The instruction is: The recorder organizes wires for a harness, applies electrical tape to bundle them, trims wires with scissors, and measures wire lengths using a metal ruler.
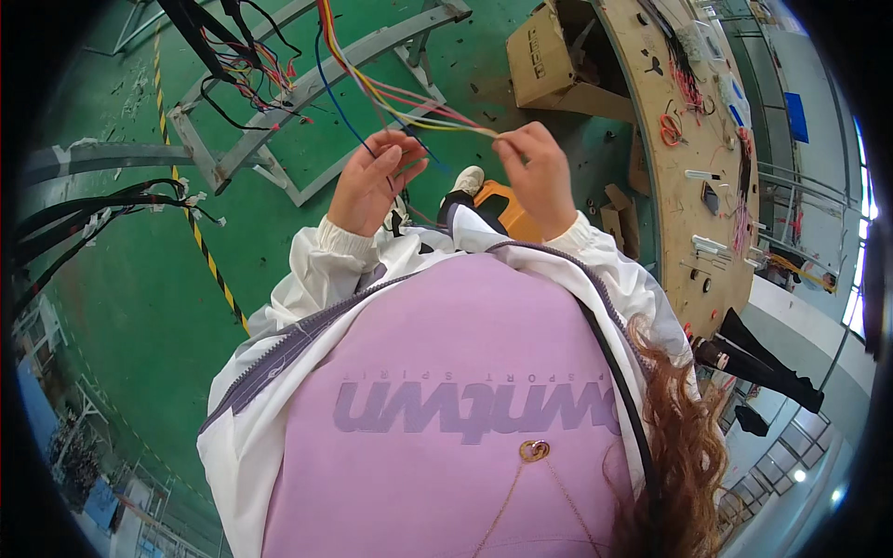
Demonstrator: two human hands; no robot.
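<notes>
A bundle of thin coloured wires (386, 93), yellow, white, pink and red, hangs down from the top edge and sweeps right. My right hand (541, 177) pinches the bundle's ends between thumb and fingertips. To its left, my left hand (365, 191) has curled fingers closed on a blue wire (337, 104) that runs apart from the others. A short blue piece shows just past the left fingertips; whether it belongs to the same wire I cannot tell. Both hands are raised in front of my body, with a gap between them.
A grey metal frame (326, 79) stands ahead, with black cables (209, 51) and loose wire ends over it. At right are an open cardboard box (549, 65) and a wooden workbench (656, 102) carrying orange-handled scissors (670, 130). An orange stool (507, 209) is below me.
</notes>
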